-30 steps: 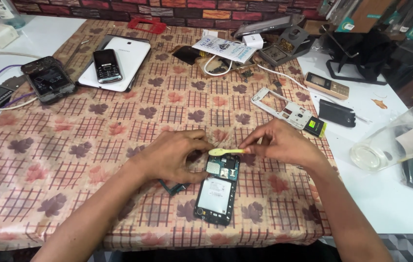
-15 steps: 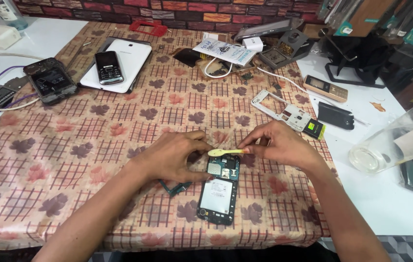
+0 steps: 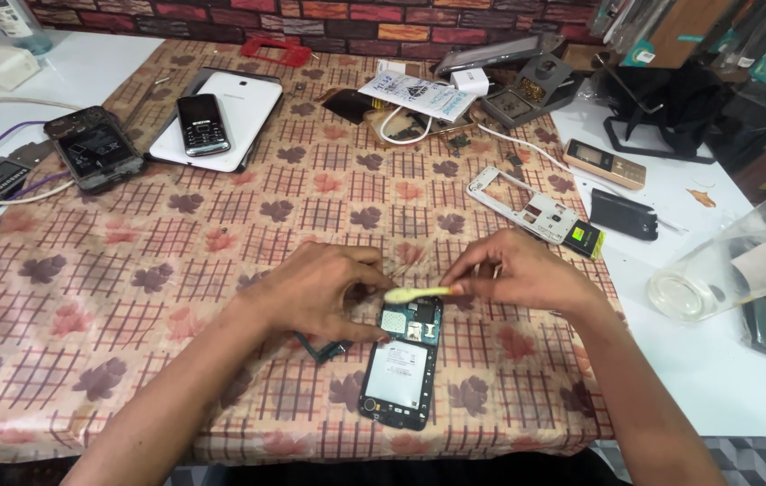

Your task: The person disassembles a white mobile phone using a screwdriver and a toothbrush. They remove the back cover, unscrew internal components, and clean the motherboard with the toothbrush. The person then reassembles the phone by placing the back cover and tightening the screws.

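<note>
An opened phone [image 3: 403,364] with its back cover off lies on the leaf-patterned cloth [image 3: 113,297] near the bench's front edge. The right hand [image 3: 527,270] pinches a small yellow pry tool [image 3: 419,293] over the phone's top end, while the left hand [image 3: 320,292] curls its fingers against that same end, steadying it

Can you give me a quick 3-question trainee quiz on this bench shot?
1. True or false: the opened phone lies on the patterned cloth with its back cover off.
2. Which hand holds the yellow tool? A left, B right, C neither.
3. What lies on the white tablet?

Key
1. True.
2. B: the right hand pinches one end; the left hand touches the phone's upper edge.
3. A small black keypad phone.
</note>
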